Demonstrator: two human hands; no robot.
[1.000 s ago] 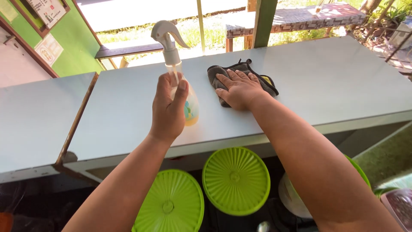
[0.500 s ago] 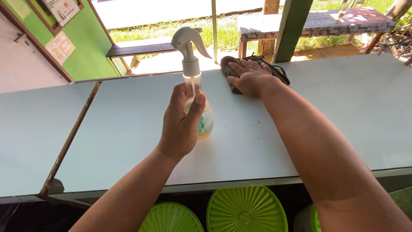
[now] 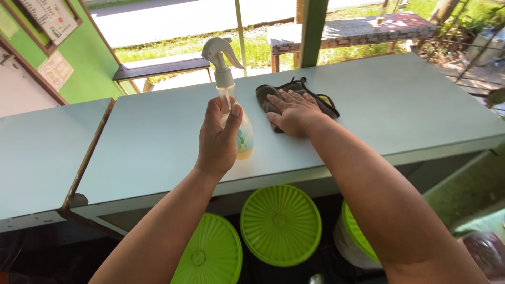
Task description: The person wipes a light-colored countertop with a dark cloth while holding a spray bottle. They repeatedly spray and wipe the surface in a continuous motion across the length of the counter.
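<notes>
Two hands, left (image 3: 216,141) fingers still clamping spray bottle (image 3: 235,122), right (image 3: 292,111) spread, cloth (image 3: 273,100) pulled nearer

Sunlit pale counter (image 3: 410,105), green wall (image 3: 87,58), outdoor bench (image 3: 158,68).

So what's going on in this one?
A person stands at a pale tabletop. Their left hand is wrapped around a clear spray bottle with a white trigger head, standing upright on the surface. Their right hand lies flat, fingers spread, on a dark grey cloth just right of the bottle. Round green lids sit below the table's front edge.
</notes>
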